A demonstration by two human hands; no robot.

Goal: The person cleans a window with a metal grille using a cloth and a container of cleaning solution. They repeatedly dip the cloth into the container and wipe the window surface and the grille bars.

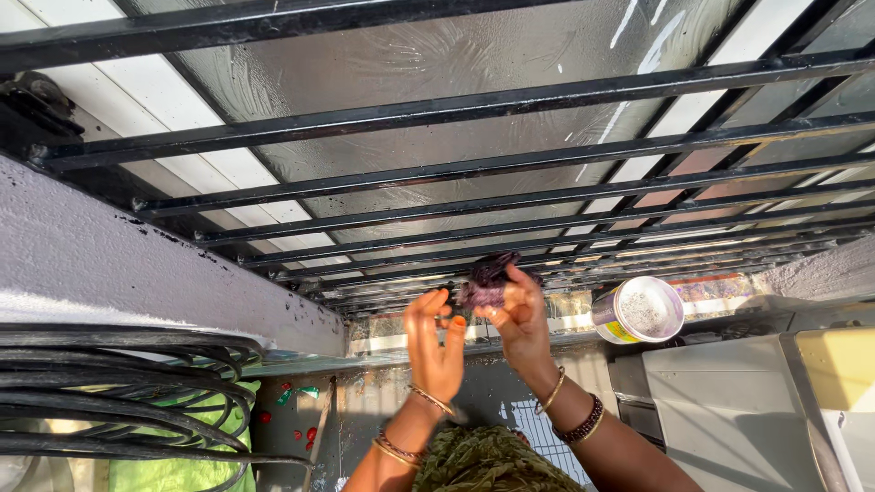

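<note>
A wet, smeared window pane (437, 55) sits behind black horizontal bars (456, 109). The right hand (519, 319) has its fingers (510, 290) closed round a dark purple cloth (488, 278), pressed near the lowest bars; the left hand (436, 342) is open and empty beside it. Wiping seems underway. A round yellow-sided canister with a silver lid (640, 310) rests on the sill to the right.
</note>
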